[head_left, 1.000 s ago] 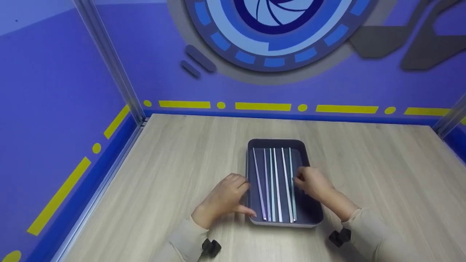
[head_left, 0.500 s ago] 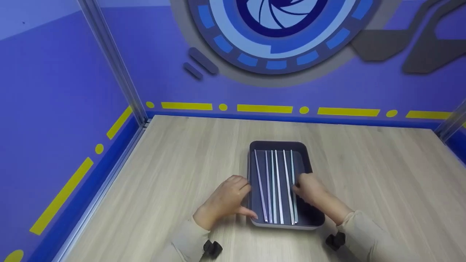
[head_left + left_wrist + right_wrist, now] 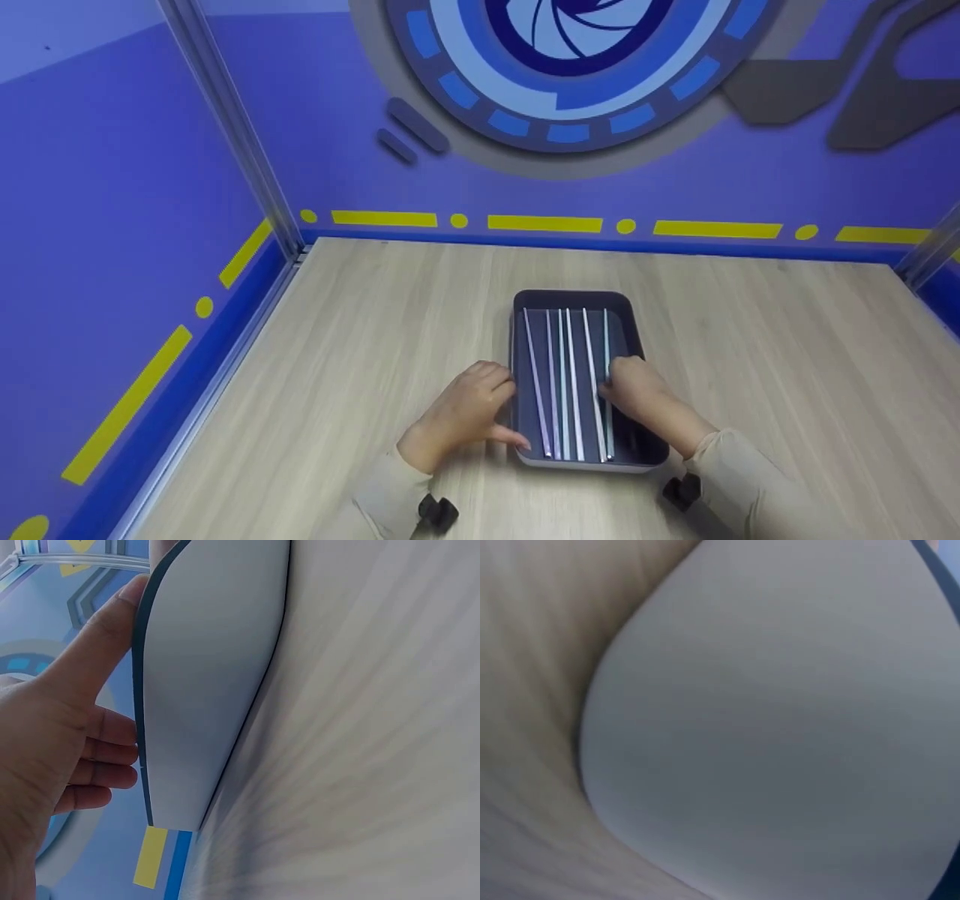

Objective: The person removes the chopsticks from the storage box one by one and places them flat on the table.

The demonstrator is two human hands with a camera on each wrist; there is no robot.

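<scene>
A dark-lined tray with a pale outer wall stands on the table, with several slim metal chopsticks lying lengthwise in it. My right hand reaches over the right rim, its fingers curled at the rightmost teal chopstick, which it pinches; the fingertips are partly hidden. On the other side, my left hand touches the left rim, thumb stretched toward the near corner. The left wrist view has this hand with fingertips against the rim. Only the tray's outer wall fills most of the right wrist view.
A wooden tabletop surrounds the tray. Blue-purple printed panels with yellow marks rise at the back and left, and a metal post stands in the left back corner.
My right hand has shifted slightly toward me along the rightmost chopstick. That chopstick's far end has swung a little to the right. The left hand stays at the rim.
</scene>
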